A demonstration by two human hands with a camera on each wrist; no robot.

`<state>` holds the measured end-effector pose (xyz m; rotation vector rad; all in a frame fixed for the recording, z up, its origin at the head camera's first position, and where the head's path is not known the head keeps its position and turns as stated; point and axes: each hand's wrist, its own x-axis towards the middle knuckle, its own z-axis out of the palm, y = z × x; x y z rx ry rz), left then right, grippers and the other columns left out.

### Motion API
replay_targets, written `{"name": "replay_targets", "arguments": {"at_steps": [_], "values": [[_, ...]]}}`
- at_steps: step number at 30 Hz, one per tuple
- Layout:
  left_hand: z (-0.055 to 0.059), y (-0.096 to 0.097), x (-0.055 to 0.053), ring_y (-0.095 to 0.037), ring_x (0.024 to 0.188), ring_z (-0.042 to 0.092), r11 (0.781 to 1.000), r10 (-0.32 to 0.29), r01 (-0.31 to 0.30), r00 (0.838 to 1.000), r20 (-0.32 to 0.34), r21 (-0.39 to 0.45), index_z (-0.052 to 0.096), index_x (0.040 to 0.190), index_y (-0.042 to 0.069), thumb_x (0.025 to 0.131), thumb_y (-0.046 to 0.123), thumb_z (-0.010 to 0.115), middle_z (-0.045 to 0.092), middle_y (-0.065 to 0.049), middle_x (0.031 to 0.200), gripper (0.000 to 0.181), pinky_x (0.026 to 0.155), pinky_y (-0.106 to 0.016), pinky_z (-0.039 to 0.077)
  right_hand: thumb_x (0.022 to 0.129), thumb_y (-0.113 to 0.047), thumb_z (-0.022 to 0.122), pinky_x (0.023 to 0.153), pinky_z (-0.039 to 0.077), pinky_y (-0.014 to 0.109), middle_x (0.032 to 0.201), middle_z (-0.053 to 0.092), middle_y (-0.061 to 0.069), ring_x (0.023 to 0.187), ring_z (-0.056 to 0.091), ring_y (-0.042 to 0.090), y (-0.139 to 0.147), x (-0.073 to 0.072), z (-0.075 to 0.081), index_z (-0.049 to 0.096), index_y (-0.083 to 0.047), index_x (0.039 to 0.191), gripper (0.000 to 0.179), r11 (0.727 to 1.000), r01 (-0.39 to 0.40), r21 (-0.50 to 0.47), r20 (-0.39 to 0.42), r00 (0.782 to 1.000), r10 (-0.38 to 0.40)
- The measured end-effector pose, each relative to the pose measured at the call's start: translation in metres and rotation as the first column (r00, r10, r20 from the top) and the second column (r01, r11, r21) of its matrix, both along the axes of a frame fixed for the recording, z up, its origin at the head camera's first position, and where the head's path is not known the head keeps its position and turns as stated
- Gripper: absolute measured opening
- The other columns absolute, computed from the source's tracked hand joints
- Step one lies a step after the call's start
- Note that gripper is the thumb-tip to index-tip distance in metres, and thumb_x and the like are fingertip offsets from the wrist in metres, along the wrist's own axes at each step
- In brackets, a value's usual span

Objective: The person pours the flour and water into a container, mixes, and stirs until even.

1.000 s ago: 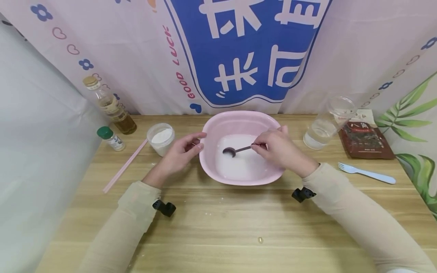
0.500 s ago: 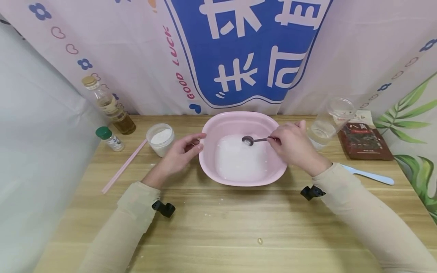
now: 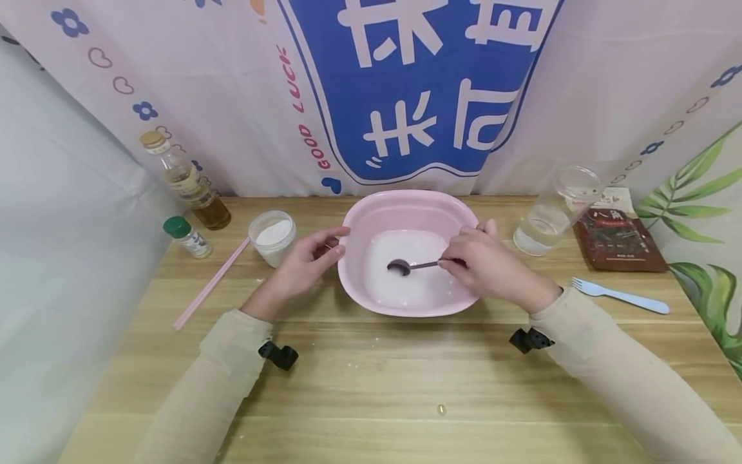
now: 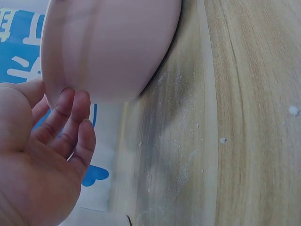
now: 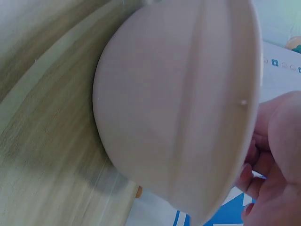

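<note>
In my right hand (image 3: 482, 265), pinched closed: a dark spoon (image 3: 400, 267).
Leftward, my left hand (image 3: 303, 263), half-curled, holds the pink basin (image 3: 406, 312).

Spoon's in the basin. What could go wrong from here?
Splash: the right hand has the spoon in the pink basin; a brisk stroke might throw out white contents.
Slip: the left hand holds the basin at one edge only, so it may shift.
Knock: the jar of white powder beside that hand could get bumped.
</note>
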<state>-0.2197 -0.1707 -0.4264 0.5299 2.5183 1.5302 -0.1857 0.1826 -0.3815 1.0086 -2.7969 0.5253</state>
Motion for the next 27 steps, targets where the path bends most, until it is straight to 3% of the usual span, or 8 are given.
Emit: {"name": "replay_targets", "arguments": {"at_steps": [7, 10, 16, 21, 27], "values": [[0.002, 0.0, 0.0, -0.022, 0.094, 0.059, 1.0, -0.003, 0.003, 1.0, 0.002, 0.007, 0.06, 0.15, 0.001, 0.11, 0.011, 0.061, 0.067, -0.022, 0.115, 0.042, 0.079, -0.02, 0.05, 0.094, -0.01, 0.081, 0.087, 0.023, 0.042, 0.069, 0.056, -0.011, 0.081, 0.048, 0.015, 0.004, 0.009, 0.006, 0.076, -0.017, 0.078, 0.018, 0.995, -0.1, 0.009, 0.003, 0.995, 0.1], [0.003, 0.0, 0.001, -0.021, 0.093, 0.059, 1.0, -0.005, 0.005, 1.0, 0.001, 0.004, 0.06, 0.151, 0.001, 0.11, 0.011, 0.061, 0.067, -0.022, 0.115, 0.042, 0.078, -0.02, 0.05, 0.094, -0.009, 0.081, 0.087, 0.024, 0.042, 0.07, 0.057, -0.012, 0.082, 0.05, 0.015, 0.009, 0.011, 0.009, 0.075, -0.016, 0.077, 0.019, 0.995, -0.102, 0.013, 0.027, 0.994, 0.101], [0.003, 0.0, 0.001, -0.02, 0.093, 0.059, 1.0, -0.007, 0.007, 1.0, -0.004, 0.0, 0.059, 0.151, 0.0, 0.11, 0.011, 0.061, 0.067, -0.022, 0.115, 0.042, 0.078, -0.02, 0.05, 0.092, -0.008, 0.081, 0.086, 0.026, 0.045, 0.077, 0.072, -0.003, 0.084, 0.059, 0.021, 0.021, 0.009, 0.016, 0.081, -0.015, 0.081, 0.013, 0.998, 0.041, 0.053, 0.001, 0.999, -0.041], [0.001, -0.001, 0.001, -0.022, 0.093, 0.059, 1.0, 0.002, -0.002, 1.0, 0.0, 0.002, 0.061, 0.15, 0.002, 0.11, 0.01, 0.061, 0.066, -0.021, 0.114, 0.041, 0.078, -0.02, 0.049, 0.093, -0.007, 0.076, 0.086, 0.031, 0.05, 0.081, 0.077, 0.006, 0.082, 0.065, 0.029, 0.024, 0.004, 0.016, 0.082, -0.01, 0.082, 0.013, 0.985, 0.161, 0.062, -0.072, 0.985, -0.157], [0.001, 0.0, 0.002, -0.022, 0.096, 0.059, 1.0, 0.008, -0.008, 1.0, 0.009, -0.005, 0.061, 0.151, 0.005, 0.11, 0.013, 0.062, 0.067, -0.019, 0.117, 0.042, 0.08, -0.02, 0.05, 0.098, -0.009, 0.071, 0.087, 0.034, 0.052, 0.082, 0.078, 0.007, 0.082, 0.068, 0.033, 0.01, -0.009, 0.009, 0.083, -0.008, 0.087, 0.017, 0.971, 0.227, 0.08, -0.091, 0.971, -0.22]]}}
